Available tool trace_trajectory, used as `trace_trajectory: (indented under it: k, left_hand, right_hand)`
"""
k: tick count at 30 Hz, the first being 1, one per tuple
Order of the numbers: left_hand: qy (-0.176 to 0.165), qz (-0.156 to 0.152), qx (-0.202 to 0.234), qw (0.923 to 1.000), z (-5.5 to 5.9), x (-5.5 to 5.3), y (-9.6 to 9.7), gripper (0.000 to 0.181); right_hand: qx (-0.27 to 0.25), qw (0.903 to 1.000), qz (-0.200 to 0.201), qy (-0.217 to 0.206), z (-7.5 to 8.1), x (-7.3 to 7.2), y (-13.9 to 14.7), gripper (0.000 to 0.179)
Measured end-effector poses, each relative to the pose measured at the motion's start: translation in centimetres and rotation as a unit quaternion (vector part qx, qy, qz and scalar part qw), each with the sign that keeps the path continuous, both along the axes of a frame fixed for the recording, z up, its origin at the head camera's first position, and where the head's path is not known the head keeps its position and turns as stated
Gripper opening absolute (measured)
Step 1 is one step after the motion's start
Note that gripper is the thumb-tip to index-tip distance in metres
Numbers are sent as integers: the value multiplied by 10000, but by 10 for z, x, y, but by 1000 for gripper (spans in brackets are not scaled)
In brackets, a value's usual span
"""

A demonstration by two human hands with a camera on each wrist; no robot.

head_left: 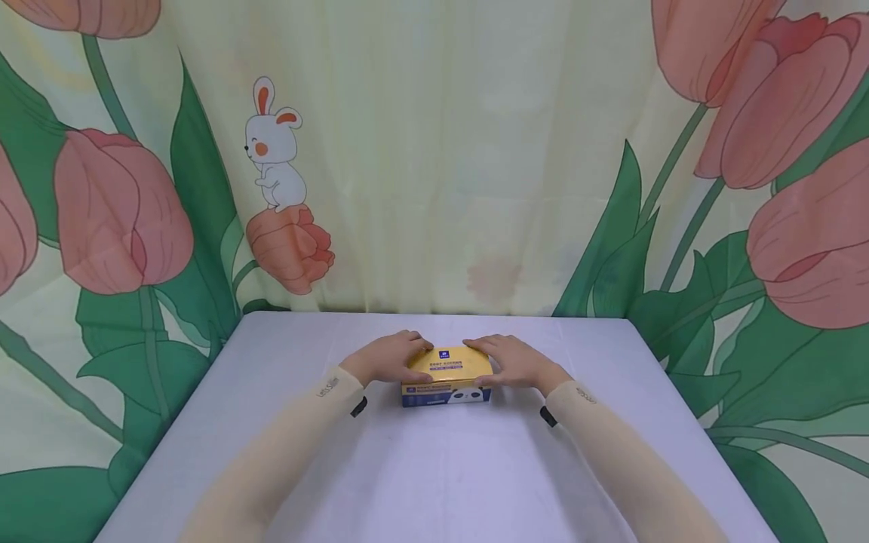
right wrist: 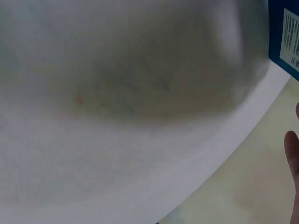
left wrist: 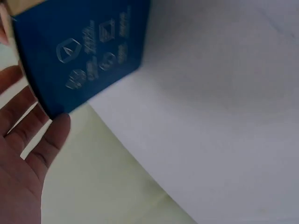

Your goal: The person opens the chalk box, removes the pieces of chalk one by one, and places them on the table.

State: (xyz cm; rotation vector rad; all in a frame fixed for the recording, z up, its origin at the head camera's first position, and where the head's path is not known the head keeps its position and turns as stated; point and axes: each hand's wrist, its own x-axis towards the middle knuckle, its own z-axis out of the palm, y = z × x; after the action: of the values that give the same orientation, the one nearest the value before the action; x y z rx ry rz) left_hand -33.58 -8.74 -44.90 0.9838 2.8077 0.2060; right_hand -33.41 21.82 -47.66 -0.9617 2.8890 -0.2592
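Note:
A small carton (head_left: 450, 363) with a yellow top, blue sides and a panda face on its front sits near the far side of the table. My left hand (head_left: 390, 357) grips its left end, thumb along the front edge and fingers at the back corner. On the opposite end, my right hand (head_left: 519, 360) holds it the same way. The left wrist view shows the carton's blue end panel (left wrist: 88, 51) with white icons, my left fingertips at its edge. In the right wrist view, a barcode label (right wrist: 290, 39) shows on the carton, with my right fingers partly cut off by the frame.
A white cloth covers the table (head_left: 441, 467). Behind it hangs a curtain (head_left: 434, 188) printed with pink tulips and a white rabbit. Both forearms wear beige sleeves (head_left: 285, 445), and dark wrist devices (head_left: 548, 415) stick out below the cuffs.

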Motion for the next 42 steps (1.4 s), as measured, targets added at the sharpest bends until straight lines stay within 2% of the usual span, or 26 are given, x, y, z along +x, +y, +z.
trace_trajectory:
  k: [4, 7, 12, 19, 24, 29, 34, 38, 42]
  left_hand:
    - [286, -325, -119, 9990, 4, 7, 6, 62]
    - [455, -541, -291, 9971, 11, 10, 8, 53]
    - [496, -713, -408, 9954, 19, 12, 12, 49]
    - [596, -827, -387, 9940, 18, 12, 15, 47]
    - [691, -617, -442, 9947, 16, 13, 20, 47]
    - [914, -397, -529, 9936, 13, 14, 26, 48]
    - [1188, -207, -585, 9910, 12, 19, 34, 49]
    - [1403, -1, -611, 9882, 6, 23, 41, 49]
    - [1356, 37, -842, 9872, 4, 27, 46, 50]
  right_hand:
    - [-111, 9999, -25, 6, -8, 4, -5, 95]
    - [-451, 9981, -245, -333, -12, 6, -6, 95]
    - [-1230, 9839, -818, -1007, -16, 8, -6, 95]
    - [-1854, 9659, -1267, -1289, -20, 11, -9, 103]
    - [-2007, 9587, -1465, -1383, -22, 11, -11, 96]
    - [-2031, 9574, -1546, -1353, -24, 12, -12, 94]
    - [-1932, 9595, -1634, -1241, -22, 15, -14, 103]
    - [-1895, 9588, -1756, -1182, -22, 17, -15, 111]
    - [-1887, 9568, -1817, -1262, -24, 16, -14, 111]
